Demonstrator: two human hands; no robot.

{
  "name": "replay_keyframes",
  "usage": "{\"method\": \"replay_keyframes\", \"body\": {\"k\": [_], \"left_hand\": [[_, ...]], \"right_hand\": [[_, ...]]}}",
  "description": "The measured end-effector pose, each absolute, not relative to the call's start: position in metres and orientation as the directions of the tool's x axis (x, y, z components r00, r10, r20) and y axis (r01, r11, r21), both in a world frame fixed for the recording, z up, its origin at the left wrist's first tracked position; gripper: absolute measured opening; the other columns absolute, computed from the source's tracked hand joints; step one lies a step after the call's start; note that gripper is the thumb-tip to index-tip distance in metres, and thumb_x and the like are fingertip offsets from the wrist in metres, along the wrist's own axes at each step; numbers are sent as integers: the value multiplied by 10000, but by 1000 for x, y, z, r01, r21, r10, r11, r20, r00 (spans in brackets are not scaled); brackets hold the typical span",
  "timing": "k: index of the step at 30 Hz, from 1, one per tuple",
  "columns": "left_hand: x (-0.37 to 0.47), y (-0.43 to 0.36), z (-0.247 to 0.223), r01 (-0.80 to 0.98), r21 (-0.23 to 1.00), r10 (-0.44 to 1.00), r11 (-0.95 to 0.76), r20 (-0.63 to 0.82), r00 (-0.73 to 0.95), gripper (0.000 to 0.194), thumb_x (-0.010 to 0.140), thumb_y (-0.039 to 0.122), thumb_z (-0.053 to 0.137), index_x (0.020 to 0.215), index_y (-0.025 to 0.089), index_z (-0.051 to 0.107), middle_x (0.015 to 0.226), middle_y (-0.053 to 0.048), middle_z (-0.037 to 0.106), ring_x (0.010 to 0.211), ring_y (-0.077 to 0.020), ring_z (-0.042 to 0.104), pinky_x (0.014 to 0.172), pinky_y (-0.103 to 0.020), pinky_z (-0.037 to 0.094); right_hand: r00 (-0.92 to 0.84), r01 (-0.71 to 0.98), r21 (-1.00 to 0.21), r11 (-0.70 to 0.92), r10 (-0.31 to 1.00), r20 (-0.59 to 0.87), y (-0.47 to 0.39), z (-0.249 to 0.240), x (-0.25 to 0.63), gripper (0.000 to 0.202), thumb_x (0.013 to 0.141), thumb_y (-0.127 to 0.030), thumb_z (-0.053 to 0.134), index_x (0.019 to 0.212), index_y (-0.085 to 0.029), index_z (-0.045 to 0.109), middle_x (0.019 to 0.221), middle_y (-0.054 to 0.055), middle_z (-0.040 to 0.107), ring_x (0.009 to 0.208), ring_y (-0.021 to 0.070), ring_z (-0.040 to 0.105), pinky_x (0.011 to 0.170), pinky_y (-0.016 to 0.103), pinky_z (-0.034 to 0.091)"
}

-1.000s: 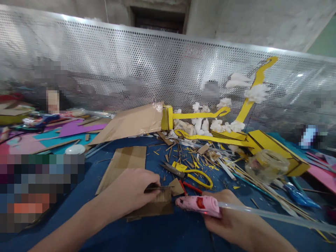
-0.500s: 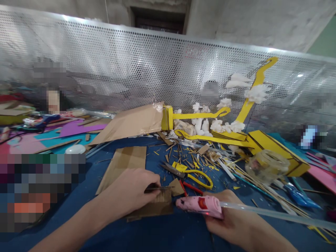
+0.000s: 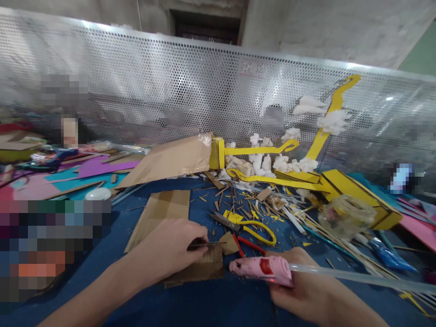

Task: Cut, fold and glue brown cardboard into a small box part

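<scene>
My right hand [image 3: 308, 286] is wrapped round a pink glue gun [image 3: 260, 270], its nozzle pointing left. A long clear glue stick [image 3: 350, 274] runs out of the gun's back end. My left hand [image 3: 177, 243] pinches a thin cardboard piece [image 3: 213, 244], seen nearly edge-on, above a flat brown cardboard sheet [image 3: 200, 268]. Behind that hand lies a larger cardboard panel [image 3: 166, 204]. A small cardboard scrap [image 3: 229, 243] sits between the two hands. Just beyond are scissors [image 3: 235, 222] with one yellow and one red handle, blades apart.
Cardboard offcuts [image 3: 245, 204] and thin sticks litter the blue table [image 3: 200, 309]. Yellow cardboard shapes [image 3: 357, 190] with white tufts stand behind, near a clear jar [image 3: 347, 215]. A perforated metal screen [image 3: 204, 86] borders the back. Coloured sheets [image 3: 98, 168] lie at left.
My right hand and the glue gun have shifted slightly right, a little away from the cardboard. My left hand has stayed in place.
</scene>
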State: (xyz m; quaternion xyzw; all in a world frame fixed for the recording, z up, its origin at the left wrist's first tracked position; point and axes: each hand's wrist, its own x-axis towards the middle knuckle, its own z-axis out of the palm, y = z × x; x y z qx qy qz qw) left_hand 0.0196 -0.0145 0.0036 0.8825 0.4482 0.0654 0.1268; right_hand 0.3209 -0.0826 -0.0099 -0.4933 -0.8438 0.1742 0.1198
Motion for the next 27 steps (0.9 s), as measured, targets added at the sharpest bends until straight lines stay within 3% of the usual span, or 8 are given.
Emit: {"method": "replay_keyframes", "body": {"k": [8,17,23,27], "left_hand": [[21,-15,6,782,271,812,-562,-1,584,131,905,329,628,905,318,759,888,35,806,839,-242,725,620,-310,326],[21,-14,6,776,295,811,-558,-4,584,149,908,327,612,902,313,760,881,23,800,811,-227,711,615,-303,329],[17,-11,6,789,334,836,-516,-7,549,174,893,358,606,896,312,773,847,-1,792,778,-244,695,601,-303,341],[15,-5,10,814,370,874,-448,-9,485,231,908,425,572,906,290,760,853,-24,782,764,-255,693,610,-307,383]], "right_hand": [[-490,778,-419,468,870,62,-84,-7,319,162,703,-117,567,740,-208,696,608,-28,654,501,115,492,489,212,346],[-506,750,-482,454,862,25,-89,7,321,239,723,-127,590,814,-238,782,668,-18,713,539,128,566,508,189,436],[-488,685,-598,416,872,48,-86,4,326,376,795,-131,591,1053,-287,815,809,1,795,691,201,707,691,274,595],[-417,576,-722,383,898,142,-77,9,332,345,939,-240,556,1215,-231,763,1062,72,812,1057,285,739,995,414,571]]}}
